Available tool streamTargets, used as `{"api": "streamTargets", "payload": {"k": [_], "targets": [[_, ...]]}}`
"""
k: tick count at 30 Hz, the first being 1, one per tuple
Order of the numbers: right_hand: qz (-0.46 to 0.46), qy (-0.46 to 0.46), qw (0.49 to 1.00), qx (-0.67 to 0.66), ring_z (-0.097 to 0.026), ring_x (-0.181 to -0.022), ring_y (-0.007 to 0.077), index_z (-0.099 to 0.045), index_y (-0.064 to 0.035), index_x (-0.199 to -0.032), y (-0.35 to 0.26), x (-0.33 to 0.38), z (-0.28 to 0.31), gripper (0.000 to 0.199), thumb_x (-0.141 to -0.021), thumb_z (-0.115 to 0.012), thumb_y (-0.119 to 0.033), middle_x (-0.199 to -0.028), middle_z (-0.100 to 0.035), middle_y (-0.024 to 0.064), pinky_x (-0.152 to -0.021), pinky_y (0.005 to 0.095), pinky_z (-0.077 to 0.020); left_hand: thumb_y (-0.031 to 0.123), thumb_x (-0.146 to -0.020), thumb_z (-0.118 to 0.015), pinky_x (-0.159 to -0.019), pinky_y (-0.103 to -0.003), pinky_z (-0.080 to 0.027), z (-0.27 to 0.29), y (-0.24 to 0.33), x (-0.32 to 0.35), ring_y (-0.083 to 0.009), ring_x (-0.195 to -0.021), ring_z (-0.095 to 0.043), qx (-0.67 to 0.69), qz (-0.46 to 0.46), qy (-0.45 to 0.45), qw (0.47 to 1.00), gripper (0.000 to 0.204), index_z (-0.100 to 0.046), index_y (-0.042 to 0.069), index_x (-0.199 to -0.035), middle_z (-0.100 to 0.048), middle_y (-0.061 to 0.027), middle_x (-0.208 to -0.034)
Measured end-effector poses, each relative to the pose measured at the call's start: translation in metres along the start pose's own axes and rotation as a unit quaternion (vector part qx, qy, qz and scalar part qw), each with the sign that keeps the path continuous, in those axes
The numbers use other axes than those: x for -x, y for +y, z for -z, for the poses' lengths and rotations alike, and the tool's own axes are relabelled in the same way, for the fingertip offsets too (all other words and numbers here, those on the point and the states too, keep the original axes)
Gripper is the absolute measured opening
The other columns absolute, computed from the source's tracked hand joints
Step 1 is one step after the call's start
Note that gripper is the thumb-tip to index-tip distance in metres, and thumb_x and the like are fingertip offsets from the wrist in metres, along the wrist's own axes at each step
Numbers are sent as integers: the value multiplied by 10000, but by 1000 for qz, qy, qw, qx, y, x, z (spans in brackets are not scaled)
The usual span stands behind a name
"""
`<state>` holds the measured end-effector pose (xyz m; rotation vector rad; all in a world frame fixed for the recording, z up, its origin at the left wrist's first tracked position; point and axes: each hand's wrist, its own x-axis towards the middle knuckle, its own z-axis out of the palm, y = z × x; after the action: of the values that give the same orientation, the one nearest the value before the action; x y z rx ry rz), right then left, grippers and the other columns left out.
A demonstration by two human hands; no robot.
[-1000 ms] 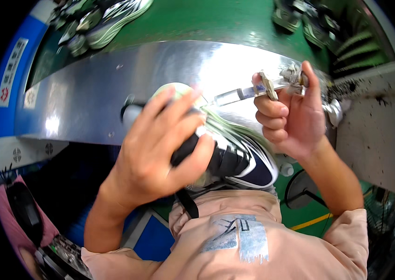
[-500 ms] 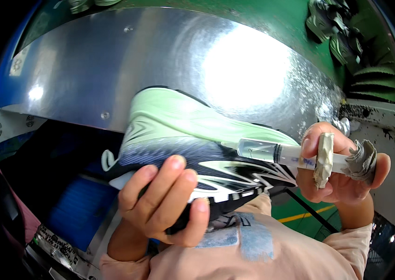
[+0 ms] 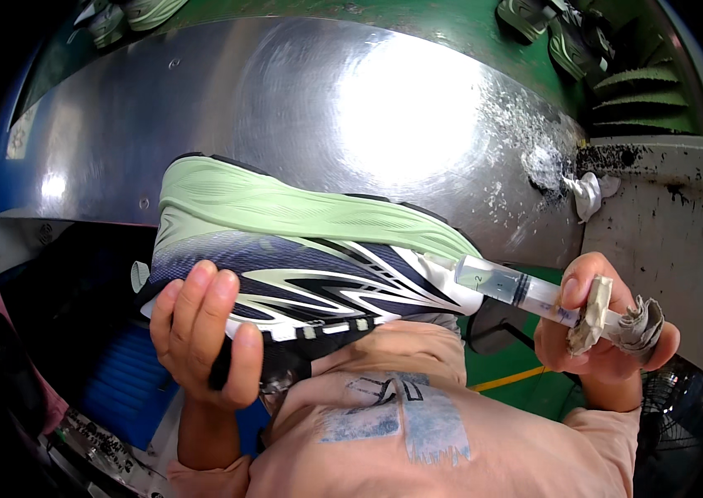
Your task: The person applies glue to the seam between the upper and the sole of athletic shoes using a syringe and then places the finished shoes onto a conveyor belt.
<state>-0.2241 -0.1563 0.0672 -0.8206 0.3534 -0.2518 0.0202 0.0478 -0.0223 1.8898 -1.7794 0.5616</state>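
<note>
A running shoe (image 3: pixel 301 249) with a pale green sole and a dark blue and white upper lies sideways in front of my chest, sole turned away from me. My left hand (image 3: pixel 202 332) grips it from below, near the collar. My right hand (image 3: pixel 600 340) holds a clear plastic syringe (image 3: pixel 509 286) whose tip touches the shoe's toe end, at the seam of sole and upper. The same hand also pinches a crumpled rag (image 3: pixel 629 319) against the plunger end.
A curved shiny metal bench (image 3: pixel 310 108) fills the view behind the shoe, with white residue and a wad of cloth (image 3: pixel 588 191) at its right end. Other shoes (image 3: pixel 559 33) lie on a green surface beyond. A blue crate (image 3: pixel 131 373) sits low on the left.
The shoe has come from upright against the bench to sideways before my chest. My right hand has dropped and brought the syringe tip to the toe end.
</note>
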Motion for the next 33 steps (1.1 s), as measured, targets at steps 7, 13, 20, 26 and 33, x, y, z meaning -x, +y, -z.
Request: {"api": "streamTargets", "payload": {"k": [7,13,20,26,33], "targets": [[79,19,996,-26,-389,-542,65,-358,76,-1199,23,34,22,1101,-643,-496,-865,-745,-462,28,-480,211,-287,203,-948,-522,-858,-471,-491,-5,0,-15,-360,-964,-645,-13,-23,17,999,224,-417,82,-1103,-629,-193,-1068],[105,62,990,-75,-382,-595,66,-358,61,-1208,39,52,27,1108,-641,-464,-885,-739,-457,18,-533,216,-311,324,-813,-723,-857,-502,-511,-1,-2,-33,-401,-973,-624,-5,-72,-1,997,545,-445,2,-1153,-608,-242,-1095],[62,157,982,-81,-421,-558,86,-369,-26,-1220,32,59,15,913,-712,-601,-748,-756,-527,45,-487,218,-310,330,-820,-708,-824,-507,-507,-6,8,-57,-401,-926,-640,-20,-70,-13,997,523,-445,15,-1143,-625,-233,-1054],[68,152,985,-38,-429,-564,88,-360,9,-1222,36,57,5,951,-683,-666,-712,-751,-521,53,-492,223,-329,238,-713,-814,-928,-467,-472,-1,5,-66,-391,-1043,-600,43,-47,-54,996,622,-489,-5,-1184,-607,-238,-1135],[116,102,988,28,-435,-564,81,-354,33,-1223,50,56,15,984,-668,-673,-714,-760,-525,58,-488,215,-343,241,-685,-823,-953,-431,-444,-2,1,-84,-360,-1050,-602,58,-36,-100,993,657,-512,-25,-1198,-611,-229,-1143]]}}
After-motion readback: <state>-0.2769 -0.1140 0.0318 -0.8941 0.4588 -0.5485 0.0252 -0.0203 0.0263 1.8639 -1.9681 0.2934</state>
